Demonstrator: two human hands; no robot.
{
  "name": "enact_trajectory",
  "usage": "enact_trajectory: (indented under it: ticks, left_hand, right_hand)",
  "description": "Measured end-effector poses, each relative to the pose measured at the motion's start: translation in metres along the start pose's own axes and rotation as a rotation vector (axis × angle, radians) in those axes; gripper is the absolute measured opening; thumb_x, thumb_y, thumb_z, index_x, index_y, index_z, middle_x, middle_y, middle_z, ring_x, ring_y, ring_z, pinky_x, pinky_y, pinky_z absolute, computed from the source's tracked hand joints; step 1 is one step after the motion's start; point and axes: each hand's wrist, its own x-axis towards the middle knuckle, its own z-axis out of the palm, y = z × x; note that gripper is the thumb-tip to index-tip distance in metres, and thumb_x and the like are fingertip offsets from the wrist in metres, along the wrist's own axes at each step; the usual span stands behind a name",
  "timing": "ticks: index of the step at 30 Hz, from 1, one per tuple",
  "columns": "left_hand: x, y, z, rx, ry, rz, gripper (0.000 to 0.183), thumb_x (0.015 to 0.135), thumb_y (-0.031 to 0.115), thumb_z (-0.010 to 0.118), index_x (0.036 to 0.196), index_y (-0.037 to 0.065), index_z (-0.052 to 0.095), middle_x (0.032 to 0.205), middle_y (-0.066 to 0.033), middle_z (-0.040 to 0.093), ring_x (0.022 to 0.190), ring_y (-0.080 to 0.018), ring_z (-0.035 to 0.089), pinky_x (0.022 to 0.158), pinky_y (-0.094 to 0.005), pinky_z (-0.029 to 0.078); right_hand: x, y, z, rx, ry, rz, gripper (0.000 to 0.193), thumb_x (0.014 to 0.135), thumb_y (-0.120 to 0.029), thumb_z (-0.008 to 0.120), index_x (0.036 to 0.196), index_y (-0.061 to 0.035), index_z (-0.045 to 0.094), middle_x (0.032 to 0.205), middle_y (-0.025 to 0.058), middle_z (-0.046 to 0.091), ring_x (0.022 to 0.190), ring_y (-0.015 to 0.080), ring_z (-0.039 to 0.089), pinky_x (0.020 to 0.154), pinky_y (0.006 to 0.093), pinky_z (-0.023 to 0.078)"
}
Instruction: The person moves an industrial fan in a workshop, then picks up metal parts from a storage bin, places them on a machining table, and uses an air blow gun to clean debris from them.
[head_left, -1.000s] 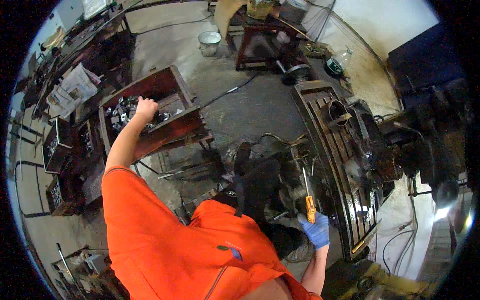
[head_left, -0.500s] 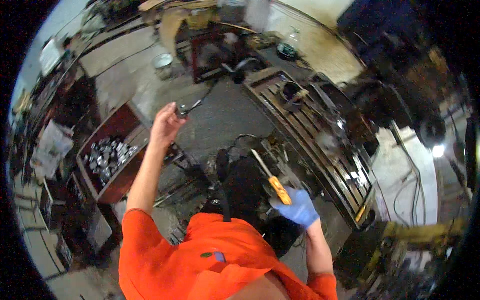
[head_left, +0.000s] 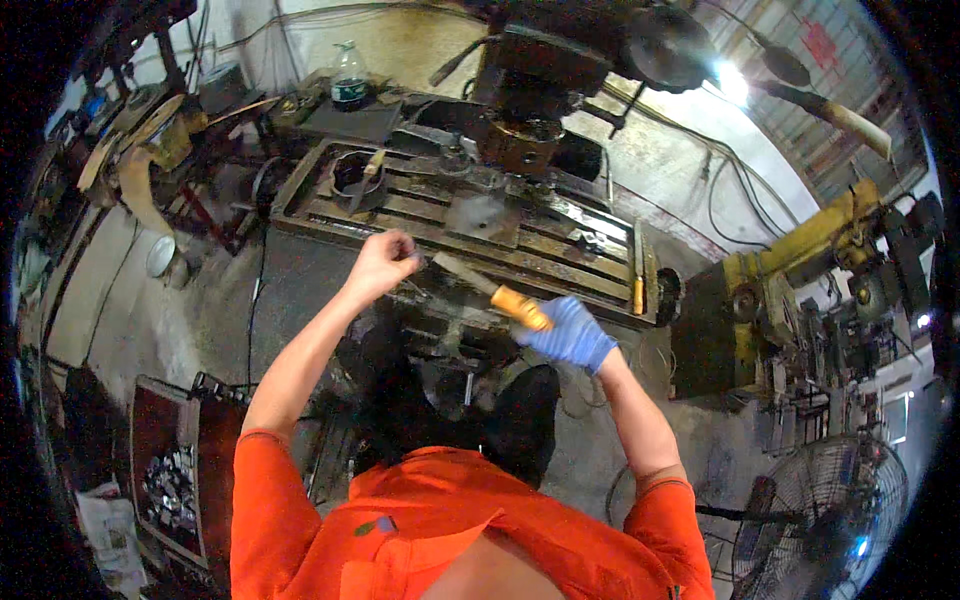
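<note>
My right hand (head_left: pixel 570 335), in a blue knitted glove, grips the yellow handle of a flat file (head_left: pixel 468 272). The grey blade points up and left, toward my left hand. My left hand (head_left: pixel 388 265) is bare, its fingers curled together just off the blade's tip. What lies in those fingers is too small and blurred to name. Both hands are in front of the near edge of a slotted machine table (head_left: pixel 440 240). A dark round pot (head_left: pixel 357 182) with a brush in it stands on the table's left part.
Another yellow-handled tool (head_left: pixel 638 295) lies at the table's right end. Above the table hangs the machine's head (head_left: pixel 525 145). A box of metal pieces (head_left: pixel 170 490) sits at lower left, a white bucket (head_left: pixel 165 258) at left, a fan (head_left: pixel 825 510) at lower right.
My view has turned right, toward the machine table. My left hand has come away from beside the metal-piece box, closer to the file. My right hand still holds the file, its blade now tilted further left.
</note>
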Motion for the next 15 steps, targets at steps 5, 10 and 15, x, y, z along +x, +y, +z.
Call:
enact_trajectory:
  ticks: [5, 10, 15]
  left_hand:
    - [0.075, 0.015, 0.047, 0.567, -0.033, 0.344, 0.023, 0.069, 0.009, 0.062, 0.091, 0.005, 0.056, 0.085, -0.0141, 0.059, 0.091, -0.0323, 0.055, 0.082, -0.0428, 0.043]
    - [0.123, -0.003, 0.076, 0.740, -0.044, 0.377, 0.026, 0.071, 0.011, 0.062, 0.097, 0.009, 0.057, 0.095, -0.0120, 0.058, 0.095, -0.0297, 0.054, 0.094, -0.0481, 0.035]
    - [0.124, 0.011, 0.081, 0.933, -0.045, 0.305, 0.028, 0.072, 0.017, 0.062, 0.099, 0.012, 0.060, 0.092, -0.0097, 0.060, 0.091, -0.0297, 0.057, 0.091, -0.0456, 0.037]
  right_hand:
    - [0.012, 0.055, -0.017, 0.418, 0.318, 0.077, 0.028, 0.069, -0.025, 0.074, 0.088, -0.0063, 0.067, 0.080, 0.0045, 0.068, 0.071, 0.0098, 0.062, 0.064, 0.0262, 0.049]
    - [0.033, 0.112, 0.039, 0.510, 0.394, 0.133, 0.032, 0.064, -0.022, 0.078, 0.086, -0.0020, 0.066, 0.080, 0.0036, 0.067, 0.071, 0.0086, 0.061, 0.063, 0.0248, 0.048]
    - [0.040, 0.151, 0.088, 0.342, 0.420, 0.427, 0.038, 0.066, -0.025, 0.076, 0.091, 0.0017, 0.064, 0.083, 0.0089, 0.067, 0.073, 0.0112, 0.061, 0.067, 0.0251, 0.047]
